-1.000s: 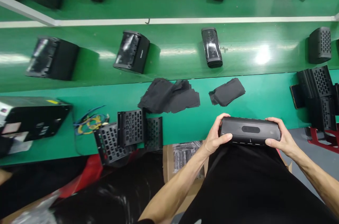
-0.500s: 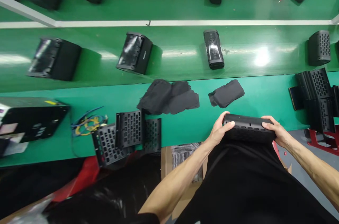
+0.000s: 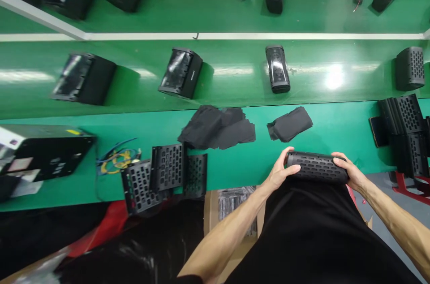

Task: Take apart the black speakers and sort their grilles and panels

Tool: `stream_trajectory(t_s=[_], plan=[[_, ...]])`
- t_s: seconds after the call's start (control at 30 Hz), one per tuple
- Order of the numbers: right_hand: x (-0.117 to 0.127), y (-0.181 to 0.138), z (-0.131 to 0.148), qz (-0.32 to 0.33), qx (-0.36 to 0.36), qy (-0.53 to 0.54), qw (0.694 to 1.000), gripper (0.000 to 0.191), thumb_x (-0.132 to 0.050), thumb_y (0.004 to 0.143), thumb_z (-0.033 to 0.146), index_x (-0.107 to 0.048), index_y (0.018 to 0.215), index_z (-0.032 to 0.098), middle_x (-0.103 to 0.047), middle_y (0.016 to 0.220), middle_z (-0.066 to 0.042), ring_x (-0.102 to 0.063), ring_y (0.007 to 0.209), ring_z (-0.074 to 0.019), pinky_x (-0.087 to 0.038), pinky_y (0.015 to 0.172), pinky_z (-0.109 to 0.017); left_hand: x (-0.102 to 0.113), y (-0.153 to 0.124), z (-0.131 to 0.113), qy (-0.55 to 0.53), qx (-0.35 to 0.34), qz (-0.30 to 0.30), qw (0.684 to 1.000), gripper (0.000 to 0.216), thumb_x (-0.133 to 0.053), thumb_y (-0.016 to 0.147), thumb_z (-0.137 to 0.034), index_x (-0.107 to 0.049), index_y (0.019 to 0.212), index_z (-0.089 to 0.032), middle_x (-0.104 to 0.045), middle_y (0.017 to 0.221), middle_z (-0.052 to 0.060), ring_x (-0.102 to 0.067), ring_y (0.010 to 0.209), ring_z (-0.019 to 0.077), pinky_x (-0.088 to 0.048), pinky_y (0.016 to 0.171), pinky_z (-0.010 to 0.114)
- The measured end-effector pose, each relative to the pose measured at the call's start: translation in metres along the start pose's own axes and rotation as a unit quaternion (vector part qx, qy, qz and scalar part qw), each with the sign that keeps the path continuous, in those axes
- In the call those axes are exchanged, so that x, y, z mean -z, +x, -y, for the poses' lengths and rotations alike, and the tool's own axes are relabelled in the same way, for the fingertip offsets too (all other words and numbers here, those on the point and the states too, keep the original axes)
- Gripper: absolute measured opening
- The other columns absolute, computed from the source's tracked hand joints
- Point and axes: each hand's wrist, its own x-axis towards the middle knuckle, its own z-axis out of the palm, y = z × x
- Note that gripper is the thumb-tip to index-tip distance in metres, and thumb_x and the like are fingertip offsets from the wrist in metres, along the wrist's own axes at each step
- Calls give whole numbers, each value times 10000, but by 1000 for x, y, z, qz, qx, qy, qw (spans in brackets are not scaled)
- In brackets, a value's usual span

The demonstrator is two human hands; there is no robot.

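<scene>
- We hold the speaker housing point(image 3: 317, 167) lengthwise between both hands, just over the near edge of the green bench point(image 3: 235, 169) and above our lap.
- The left hand point(image 3: 280, 172) is clamped on the housing's left end, thumb on top and fingers wrapped behind.
- The right hand point(image 3: 349, 172) is closed over the right end in the same manner.
- Change: one second ago the smooth face with its oval recess pointed up. Half a second ago the slotted edge was turning into view. Now the perforated grille face points up, so we have rolled the housing about its long axis.
- Judgement: the roll puts the grille side in our view. The grip points at both ends are unchanged, so the part is under firm control.
- Just beyond the housing, a small folded black cloth point(image 3: 290, 123) lies on the bench. A larger heap of cloth pieces point(image 3: 218, 127) lies to its left.
- Loose grille panels point(image 3: 164, 174) lean at the bench edge further left, beside a bundle of wires point(image 3: 116, 158).
- A stack of grille panels point(image 3: 406, 127) stands at the right.
- On the conveyor belt point(image 3: 235, 87) behind, a similar slim speaker point(image 3: 277, 69) and a boxy speaker point(image 3: 181, 72) sit well apart.
</scene>
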Motion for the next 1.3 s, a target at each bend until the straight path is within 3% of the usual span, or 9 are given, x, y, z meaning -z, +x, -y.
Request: stream_trajectory(t_s=[0.27,0.47,0.6,0.77,0.9,1.0,1.1,1.2,1.3], plan=[[15,20,1,48,20,16,999,767,-926,640,617,-616,1272,313,-749,1027,-12,-713,879,-252,-558,772,-361,2,30,13,97,-18,-3,995,720,-594,929,-674,-456,1505,-265,-572,1470,96,-543,1374,327,-378,1215,511],[56,67,20,-89,102,-4,991,690,-864,627,666,-671,1169,285,-705,957,-4,-646,807,-237,-508,707,-340,-41,112,19,179,-134,36,974,888,-607,903,-592,-301,1624,-175,-399,1666,198,-395,1535,401,-302,1280,568],[85,80,25,-152,229,-48,960,732,-827,626,696,-674,1200,268,-711,1261,-57,-665,1023,-279,-539,854,-372,-56,154,16,296,-229,78,924,970,-688,848,-539,-306,1637,-122,-371,1664,249,-376,1546,422,-272,1304,579],[92,90,22,-256,283,-159,910,670,-620,824,776,-717,1164,207,-758,1174,-108,-662,1123,-310,-506,1034,-440,-44,163,15,401,-302,181,846,1036,-852,731,-554,-430,1595,-170,-456,1603,224,-392,1529,437,-238,1317,604],[85,97,19,-338,257,-174,889,654,-543,909,706,-730,1246,177,-733,1252,-176,-607,1247,-371,-400,1168,-526,-53,159,15,390,-275,121,870,968,-802,799,-664,-483,1564,-165,-491,1535,226,-461,1451,425,-314,1273,613],[79,87,-12,-365,272,-210,865,649,-488,945,617,-698,1362,167,-650,1443,-194,-523,1403,-366,-320,1254,-524,-61,145,29,386,-253,97,882,838,-677,925,-642,-456,1588,-179,-434,1594,226,-398,1507,412,-303,1276,624],[77,57,-79,-338,303,-254,854,711,-334,1000,543,-529,1558,148,-515,1602,-194,-452,1499,-337,-317,1273,-541,-54,116,62,403,-276,195,850,713,-741,889,-616,-584,1488,-263,-440,1609,178,-312,1565,435,-223,1291,696],[84,20,-149,-299,256,-303,868,700,-285,1006,541,-481,1593,213,-529,1571,-170,-458,1489,-369,-340,1247,-617,-38,86,99,393,-287,295,823,349,-737,912,-400,-741,1261,-403,-603,1425,77,-395,1520,395,-161,1292,746],[96,-10,-178,-285,231,-348,863,682,-341,1022,571,-446,1612,246,-469,1605,-163,-425,1516,-397,-337,1247,-654,-28,71,119,374,-294,340,811,477,-673,897,-172,-754,1219,-515,-665,1334,27,-469,1466,343,-150,1296,742]])
